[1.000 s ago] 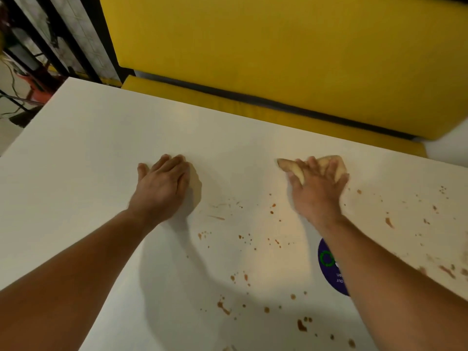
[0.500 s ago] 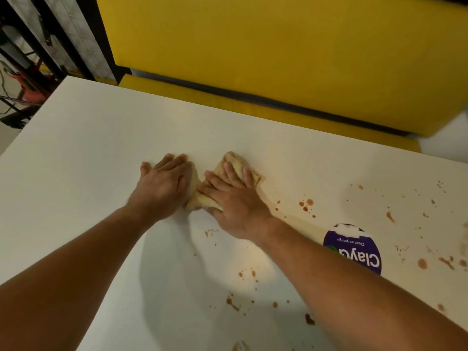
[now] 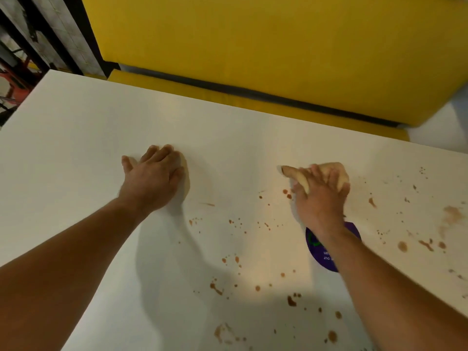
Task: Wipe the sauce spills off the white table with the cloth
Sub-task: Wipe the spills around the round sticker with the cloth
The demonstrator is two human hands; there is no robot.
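Fingers (image 3: 316, 176) of the right hand (image 3: 321, 198) lie spread over the bunched tan cloth (image 3: 293, 173), pressing it onto the smooth white table (image 3: 76, 148) right of centre. Brown sauce spills (image 3: 291, 301) speckle the surface around it, beside a round purple sticker (image 3: 321, 252). The left hand (image 3: 152, 181) rests flat, fingers relaxed and straight, holding nothing, below a yellow padded bench (image 3: 253, 46).

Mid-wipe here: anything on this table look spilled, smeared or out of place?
Yes. Brown sauce spots dot the white table, thickest toward the near edge, and a paler smeared patch sits near the right edge, looking spread rather than lifted. The cloth under the right hand lies beyond most of them.
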